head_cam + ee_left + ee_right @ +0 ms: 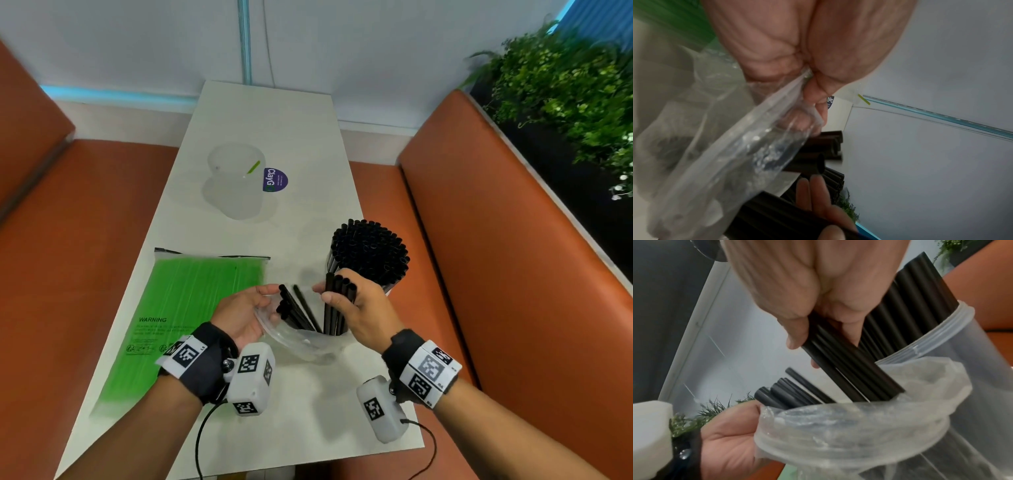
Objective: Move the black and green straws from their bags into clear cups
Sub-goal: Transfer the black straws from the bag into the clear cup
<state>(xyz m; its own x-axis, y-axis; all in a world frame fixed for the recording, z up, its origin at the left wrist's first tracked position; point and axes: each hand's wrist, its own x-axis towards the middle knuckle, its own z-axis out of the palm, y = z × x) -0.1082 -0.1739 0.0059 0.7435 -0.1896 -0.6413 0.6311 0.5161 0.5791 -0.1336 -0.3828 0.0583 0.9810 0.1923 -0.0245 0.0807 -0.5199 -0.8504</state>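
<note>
My left hand [245,310] pinches the rim of a clear plastic bag [301,337] [849,426] [731,138] and holds it open above the table. Several black straws [296,308] [789,394] lean inside the bag. My right hand [356,305] [818,305] grips a bundle of black straws [337,301] [849,369] that stands in the bag's mouth. Just behind it, a clear cup [941,340] is packed with black straws [371,255]. A flat bag of green straws [191,308] lies at the left. A second clear cup [236,185] farther back holds one green straw [253,167].
The narrow white table [308,137] runs away from me between two orange bench seats [513,257]. A round purple sticker [275,180] lies beside the far cup. Green plants [565,85] stand behind the right bench.
</note>
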